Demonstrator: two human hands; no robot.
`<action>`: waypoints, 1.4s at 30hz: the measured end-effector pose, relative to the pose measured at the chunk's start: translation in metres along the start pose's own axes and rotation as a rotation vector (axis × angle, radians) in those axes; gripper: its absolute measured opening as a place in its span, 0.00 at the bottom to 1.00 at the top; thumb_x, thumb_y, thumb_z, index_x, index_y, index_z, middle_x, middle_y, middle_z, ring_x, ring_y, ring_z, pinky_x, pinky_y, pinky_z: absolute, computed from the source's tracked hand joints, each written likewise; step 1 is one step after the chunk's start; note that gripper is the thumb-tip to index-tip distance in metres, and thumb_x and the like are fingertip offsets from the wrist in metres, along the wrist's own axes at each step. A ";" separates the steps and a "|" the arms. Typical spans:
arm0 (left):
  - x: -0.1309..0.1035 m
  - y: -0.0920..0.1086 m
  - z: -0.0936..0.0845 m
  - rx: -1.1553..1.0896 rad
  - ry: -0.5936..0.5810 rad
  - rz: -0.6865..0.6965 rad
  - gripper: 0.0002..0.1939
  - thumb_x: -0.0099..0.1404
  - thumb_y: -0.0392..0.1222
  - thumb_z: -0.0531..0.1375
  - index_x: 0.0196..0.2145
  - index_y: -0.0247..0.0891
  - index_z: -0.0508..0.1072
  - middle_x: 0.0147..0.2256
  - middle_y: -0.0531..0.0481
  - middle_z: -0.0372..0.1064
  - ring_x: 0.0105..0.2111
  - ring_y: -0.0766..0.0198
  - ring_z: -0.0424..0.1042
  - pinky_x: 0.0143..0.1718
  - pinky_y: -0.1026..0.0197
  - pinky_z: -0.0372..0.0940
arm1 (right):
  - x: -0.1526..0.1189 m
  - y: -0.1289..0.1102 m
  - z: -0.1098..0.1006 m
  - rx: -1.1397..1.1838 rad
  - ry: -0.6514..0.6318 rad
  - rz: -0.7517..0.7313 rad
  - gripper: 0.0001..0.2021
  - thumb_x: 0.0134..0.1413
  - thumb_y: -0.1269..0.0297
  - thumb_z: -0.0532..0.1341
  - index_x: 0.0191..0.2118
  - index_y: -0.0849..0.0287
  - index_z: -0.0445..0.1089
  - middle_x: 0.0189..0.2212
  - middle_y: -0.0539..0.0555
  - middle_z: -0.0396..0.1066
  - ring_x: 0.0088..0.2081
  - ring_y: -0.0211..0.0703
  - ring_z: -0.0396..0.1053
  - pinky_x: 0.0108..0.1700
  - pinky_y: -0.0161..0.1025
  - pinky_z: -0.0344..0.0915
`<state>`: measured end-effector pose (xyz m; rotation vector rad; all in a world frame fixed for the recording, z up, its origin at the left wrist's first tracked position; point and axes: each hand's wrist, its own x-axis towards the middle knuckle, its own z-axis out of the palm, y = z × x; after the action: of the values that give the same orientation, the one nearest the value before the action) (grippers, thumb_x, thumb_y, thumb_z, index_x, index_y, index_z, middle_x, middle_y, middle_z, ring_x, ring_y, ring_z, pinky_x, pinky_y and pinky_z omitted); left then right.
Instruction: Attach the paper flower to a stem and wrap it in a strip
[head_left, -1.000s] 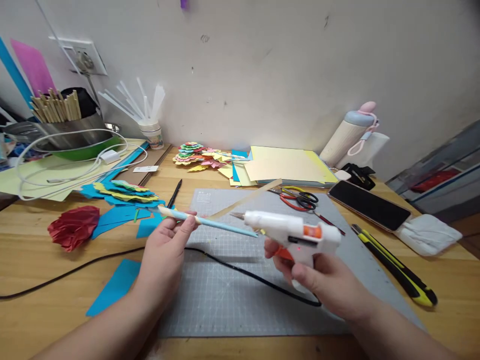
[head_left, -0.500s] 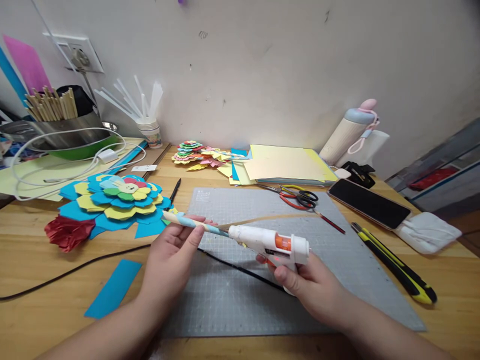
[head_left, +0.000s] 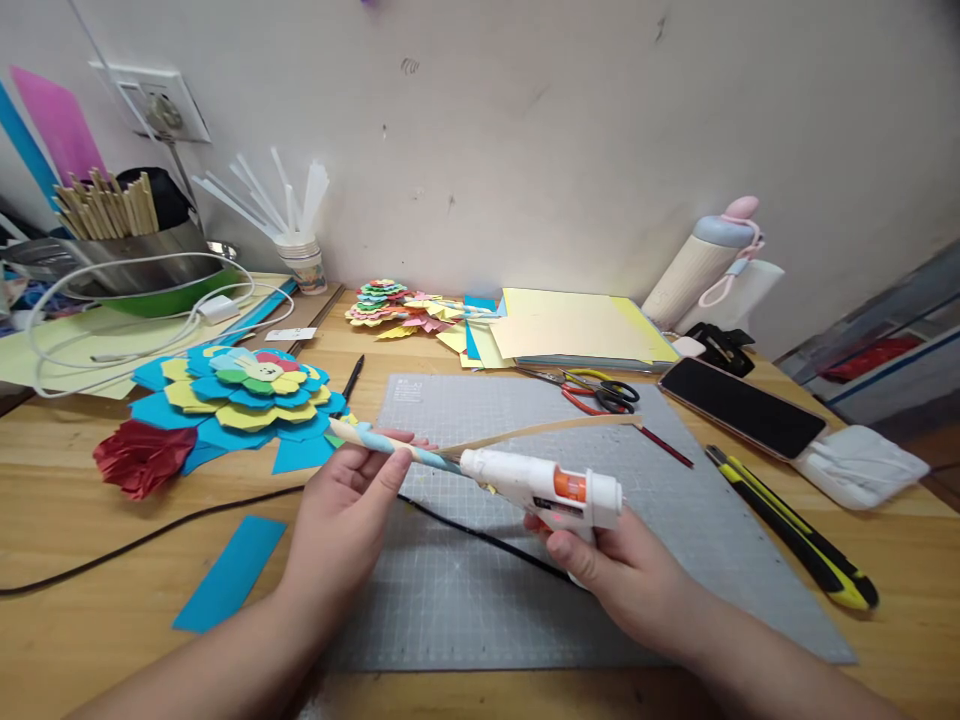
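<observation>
My left hand [head_left: 358,505] pinches a wooden stick [head_left: 346,432] wrapped with a blue paper strip in a spiral. From the stick a narrow tan strip [head_left: 540,428] stretches off to the right, over the cutting mat. In my right hand [head_left: 611,565] is a white hot glue gun [head_left: 525,480] with orange parts. Its nozzle points left and sits at the stick's right end; whether the two touch I cannot tell. Left of my left hand lie a large layered paper flower [head_left: 247,395] in blue and yellow, a crumpled red paper flower [head_left: 142,455] and a blue paper strip [head_left: 229,573].
The grey cutting mat [head_left: 480,620] lies under my hands, crossed by a black cord [head_left: 487,540]. Scissors [head_left: 616,396] and pliers [head_left: 577,402] lie behind; a utility knife [head_left: 795,530] and phone [head_left: 742,408] are at right. Paper sheets [head_left: 577,325] and smaller paper flowers [head_left: 390,305] lie near the wall.
Both hands, the stick and the glue gun keep nearly the same pose. The whole view has shifted slightly.
</observation>
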<state>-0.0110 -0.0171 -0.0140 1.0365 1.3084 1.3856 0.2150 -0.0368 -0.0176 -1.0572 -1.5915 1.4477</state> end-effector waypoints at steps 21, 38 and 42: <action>0.000 -0.001 -0.003 0.024 0.057 -0.046 0.18 0.54 0.53 0.67 0.38 0.39 0.75 0.35 0.48 0.78 0.42 0.55 0.75 0.47 0.57 0.66 | 0.002 -0.005 -0.002 -0.103 0.113 0.053 0.24 0.54 0.43 0.59 0.50 0.54 0.69 0.32 0.54 0.71 0.32 0.44 0.67 0.36 0.41 0.68; 0.001 -0.003 -0.004 0.058 0.075 -0.018 0.17 0.56 0.53 0.66 0.39 0.41 0.75 0.38 0.49 0.78 0.46 0.56 0.73 0.48 0.58 0.66 | 0.005 0.000 -0.009 -0.089 0.232 0.081 0.18 0.55 0.45 0.59 0.38 0.55 0.70 0.30 0.52 0.69 0.33 0.43 0.66 0.36 0.40 0.66; 0.002 -0.003 -0.004 0.066 0.079 -0.013 0.18 0.55 0.53 0.66 0.39 0.39 0.75 0.38 0.47 0.78 0.46 0.53 0.73 0.49 0.56 0.66 | 0.006 0.005 -0.012 -0.088 0.253 0.078 0.18 0.55 0.45 0.58 0.37 0.56 0.69 0.31 0.53 0.69 0.32 0.43 0.65 0.34 0.39 0.64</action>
<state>-0.0153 -0.0165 -0.0177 1.0239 1.4248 1.3938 0.2241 -0.0265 -0.0213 -1.3105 -1.4565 1.2471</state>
